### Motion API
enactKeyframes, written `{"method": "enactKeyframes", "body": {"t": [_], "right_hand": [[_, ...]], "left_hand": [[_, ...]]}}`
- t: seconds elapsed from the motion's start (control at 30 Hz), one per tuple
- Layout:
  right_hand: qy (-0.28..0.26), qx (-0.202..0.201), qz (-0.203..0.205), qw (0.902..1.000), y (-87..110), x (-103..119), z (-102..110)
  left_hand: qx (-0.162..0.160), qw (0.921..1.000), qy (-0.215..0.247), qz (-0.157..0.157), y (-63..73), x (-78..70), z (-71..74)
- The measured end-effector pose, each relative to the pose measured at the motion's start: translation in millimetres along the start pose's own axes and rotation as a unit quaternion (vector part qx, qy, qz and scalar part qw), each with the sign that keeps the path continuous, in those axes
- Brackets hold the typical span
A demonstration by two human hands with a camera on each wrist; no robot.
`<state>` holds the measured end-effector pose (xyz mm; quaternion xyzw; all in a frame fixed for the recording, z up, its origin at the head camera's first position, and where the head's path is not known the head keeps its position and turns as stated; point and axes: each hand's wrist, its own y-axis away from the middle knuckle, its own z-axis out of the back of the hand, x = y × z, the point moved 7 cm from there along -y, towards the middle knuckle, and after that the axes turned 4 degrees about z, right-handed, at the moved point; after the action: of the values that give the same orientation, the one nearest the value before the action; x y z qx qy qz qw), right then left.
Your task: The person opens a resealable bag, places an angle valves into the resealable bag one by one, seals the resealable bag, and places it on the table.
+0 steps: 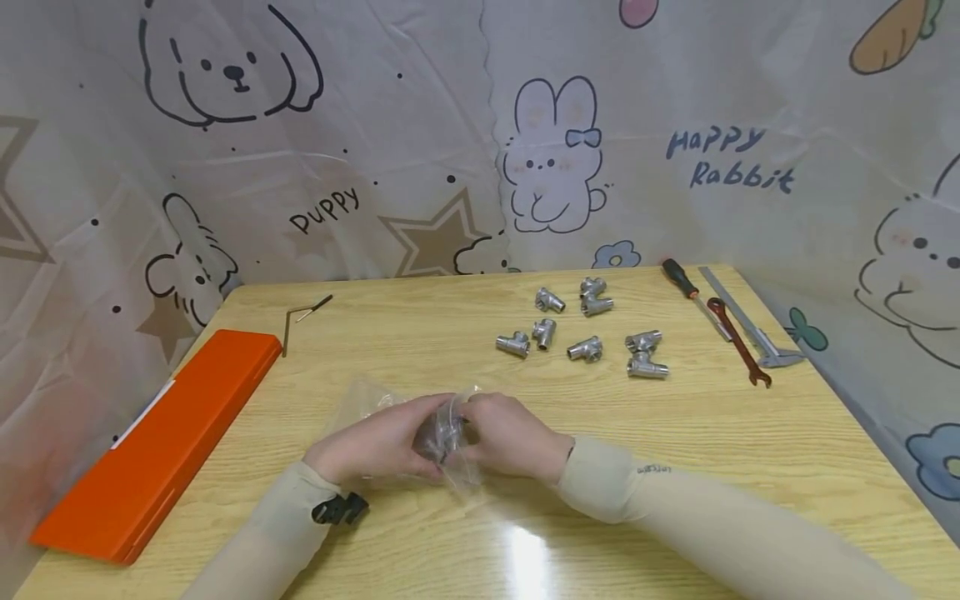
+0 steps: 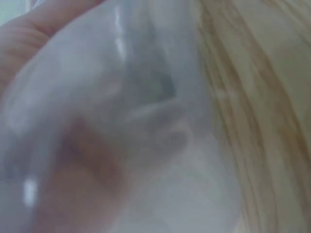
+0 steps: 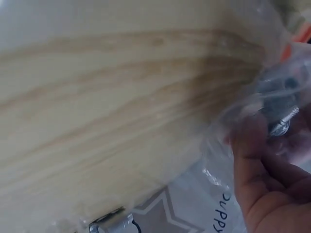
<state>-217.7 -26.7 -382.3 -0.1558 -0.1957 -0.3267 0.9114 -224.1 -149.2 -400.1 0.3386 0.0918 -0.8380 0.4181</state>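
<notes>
A clear plastic bag (image 1: 358,410) lies at the front middle of the table, bunched between both hands. My left hand (image 1: 381,440) grips the bag from the left, thumb and fingers curved around it. From the right, my right hand (image 1: 513,437) pinches the bag's plastic. Inside, a shiny metal fitting with a threaded end (image 3: 286,114) shows through the film in the right wrist view, close to the right fingertips. The left wrist view is blurred by the plastic; only a vague grey shape is visible through it.
Several metal tee pipe fittings (image 1: 513,343) stand and lie at the back right. Beyond them are a screwdriver (image 1: 684,282), a red wrench (image 1: 738,342) and a caliper (image 1: 742,321). An orange case (image 1: 172,433) and a hex key (image 1: 287,329) lie at left.
</notes>
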Motion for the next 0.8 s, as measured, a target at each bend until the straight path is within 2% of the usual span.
{"method": "enactKeyframes", "body": {"t": [0.23, 0.47, 0.67, 0.8], "right_hand": [[0.037, 0.01, -0.01, 0.9992, 2.0, -1.2, -5.7], [0.028, 0.005, -0.002, 0.9996, 0.3, 1.9, -4.6], [0.058, 0.003, 0.007, 0.9983, -4.7, 7.0, -9.6], [0.039, 0.021, 0.011, 0.999, -2.7, 5.8, -1.3]], "left_hand": [[0.006, 1.0, 0.002, 0.003, -0.2, 1.3, -2.6], [0.005, 0.9999, 0.0, 0.014, 0.6, 1.8, -0.8], [0.005, 0.9999, -0.004, 0.011, 0.4, 1.4, -2.2], [0.006, 0.9999, -0.006, 0.011, -0.1, 1.8, -2.7]]}}
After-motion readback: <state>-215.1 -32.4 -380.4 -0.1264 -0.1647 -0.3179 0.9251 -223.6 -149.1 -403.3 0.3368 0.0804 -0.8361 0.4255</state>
